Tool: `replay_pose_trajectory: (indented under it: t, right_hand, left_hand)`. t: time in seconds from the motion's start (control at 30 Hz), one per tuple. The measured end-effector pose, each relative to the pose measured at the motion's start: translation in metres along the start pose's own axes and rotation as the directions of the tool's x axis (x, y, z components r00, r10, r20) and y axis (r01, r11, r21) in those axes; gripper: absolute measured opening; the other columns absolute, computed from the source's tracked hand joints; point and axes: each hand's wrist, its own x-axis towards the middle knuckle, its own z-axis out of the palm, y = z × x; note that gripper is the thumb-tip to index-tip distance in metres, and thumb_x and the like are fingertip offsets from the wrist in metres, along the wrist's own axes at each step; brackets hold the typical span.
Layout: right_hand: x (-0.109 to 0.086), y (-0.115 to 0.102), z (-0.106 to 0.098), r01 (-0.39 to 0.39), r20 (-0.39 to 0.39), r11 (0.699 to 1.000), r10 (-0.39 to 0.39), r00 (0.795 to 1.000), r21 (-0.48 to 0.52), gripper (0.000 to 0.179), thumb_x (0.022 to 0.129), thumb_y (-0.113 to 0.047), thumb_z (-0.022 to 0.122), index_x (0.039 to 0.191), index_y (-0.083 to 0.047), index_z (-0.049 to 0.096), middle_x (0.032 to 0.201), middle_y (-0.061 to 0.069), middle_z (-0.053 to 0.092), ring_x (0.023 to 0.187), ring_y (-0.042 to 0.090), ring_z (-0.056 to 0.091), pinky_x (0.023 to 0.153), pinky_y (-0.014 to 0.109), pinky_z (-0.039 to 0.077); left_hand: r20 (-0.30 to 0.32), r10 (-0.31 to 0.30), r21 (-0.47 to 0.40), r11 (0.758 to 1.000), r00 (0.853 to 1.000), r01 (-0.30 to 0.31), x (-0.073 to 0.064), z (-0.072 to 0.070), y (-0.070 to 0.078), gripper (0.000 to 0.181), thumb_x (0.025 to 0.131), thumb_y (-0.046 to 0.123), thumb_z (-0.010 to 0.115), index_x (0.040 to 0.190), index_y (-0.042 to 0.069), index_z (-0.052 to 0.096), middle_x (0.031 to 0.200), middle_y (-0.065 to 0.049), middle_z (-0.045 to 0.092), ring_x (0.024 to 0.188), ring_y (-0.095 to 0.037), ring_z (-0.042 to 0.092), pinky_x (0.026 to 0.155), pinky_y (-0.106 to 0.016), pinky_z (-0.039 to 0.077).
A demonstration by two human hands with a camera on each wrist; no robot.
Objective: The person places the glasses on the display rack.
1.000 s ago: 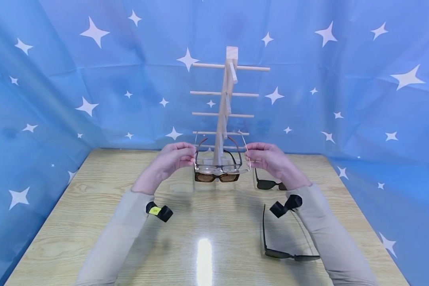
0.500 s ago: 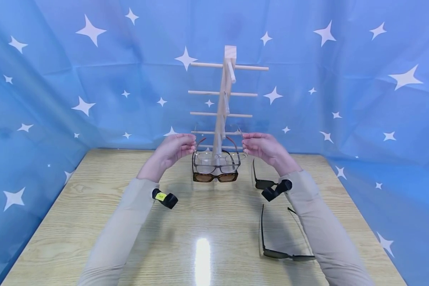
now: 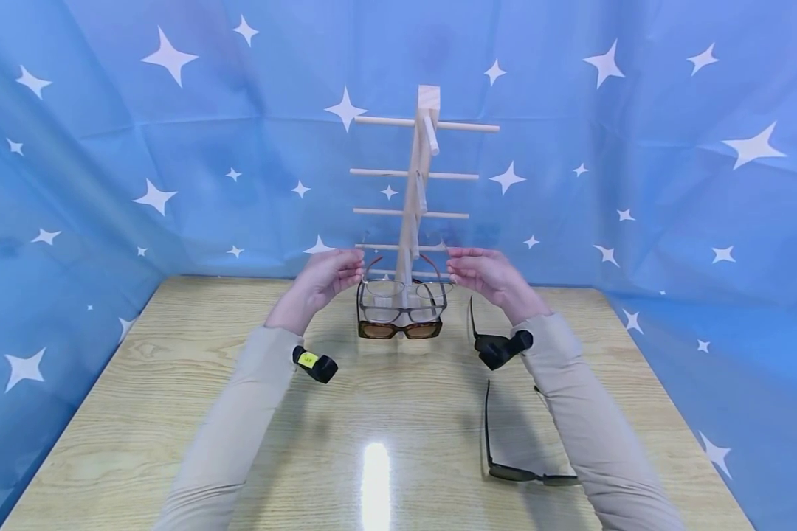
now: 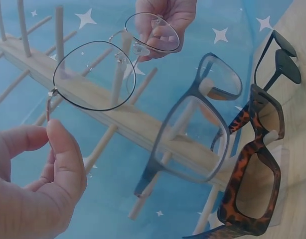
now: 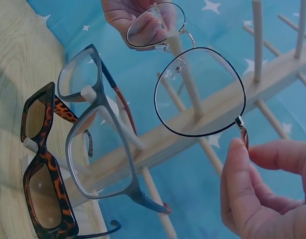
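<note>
We see the wire-rimmed glasses (image 4: 94,75) in the middle of the head view, before the wooden rack (image 3: 415,169). The left hand (image 3: 322,276) and the right hand (image 3: 485,276) each pinch one temple near its hinge, between thumb and fingers; we think this keeps the frame level and the lenses untouched. In the wrist views a peg (image 5: 176,46) stands at the bridge; whether they touch, we cannot tell. Below, the grey glasses (image 4: 193,90) and the tortoiseshell sunglasses (image 4: 256,132) have pegs at their bridges, probably for support, and leave little room beneath. On the table (image 3: 139,413), toward the right, the right sleeve (image 3: 584,413) partly hides the lower dark sunglasses (image 3: 514,473), and a wrist camera (image 3: 507,350) the upper dark sunglasses (image 3: 488,341).
</note>
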Motion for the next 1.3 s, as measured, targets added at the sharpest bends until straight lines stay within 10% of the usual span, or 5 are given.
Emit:
replay_pose_trajectory:
  t: [1.3]
  right_hand:
    - [-0.004,0.013,-0.006,0.024,-0.055,1.000,-0.024,0.998,-0.005,0.015,0.092,0.003,0.054,0.105,-0.004,0.054,0.085,0.003,0.064,0.082,0.013,0.063,0.078,0.020,0.053]
  left_hand:
    - [-0.035,-0.029,0.009,1.000,0.999,0.029,0.003,-0.013,-0.012,0.007,0.093,0.000,0.052,0.099,0.001,0.056,0.072,-0.002,0.062,0.063,-0.009,0.060,0.061,-0.015,0.053]
